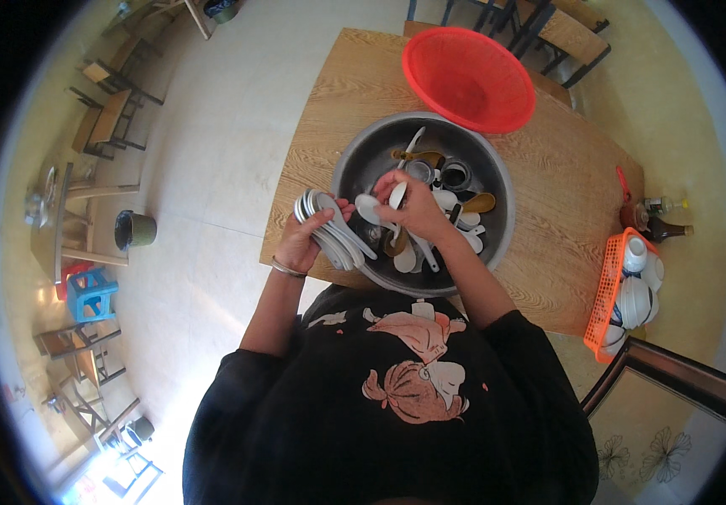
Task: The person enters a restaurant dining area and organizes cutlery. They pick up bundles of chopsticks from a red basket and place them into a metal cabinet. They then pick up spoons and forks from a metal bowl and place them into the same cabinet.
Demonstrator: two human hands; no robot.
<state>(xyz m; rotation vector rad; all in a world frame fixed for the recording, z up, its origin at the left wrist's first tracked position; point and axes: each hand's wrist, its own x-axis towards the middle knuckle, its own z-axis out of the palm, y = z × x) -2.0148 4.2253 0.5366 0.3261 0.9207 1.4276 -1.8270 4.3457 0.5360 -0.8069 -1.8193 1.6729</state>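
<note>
My left hand (303, 237) holds a stack of white soup spoons (338, 243) at the left rim of a large grey metal basin (502, 189). Over the basin, my right hand (416, 205) grips white spoons, one with its bowl (368, 207) towards my left hand and another (398, 194) upright between the fingers. Inside the basin lie more white spoons, an amber-brown spoon (479, 202), another brown one (426, 156) near the far side, and small clear glass jars (420, 170). How many spoons the right hand holds, I cannot tell.
A red plastic basket (467, 79) touches the basin's far rim on the wooden table (552, 170). At the table's right end stand an orange basket (604, 297) of white bowls, bottles (669, 229) and a red-handled container (633, 216). A framed picture (659, 385) is at lower right.
</note>
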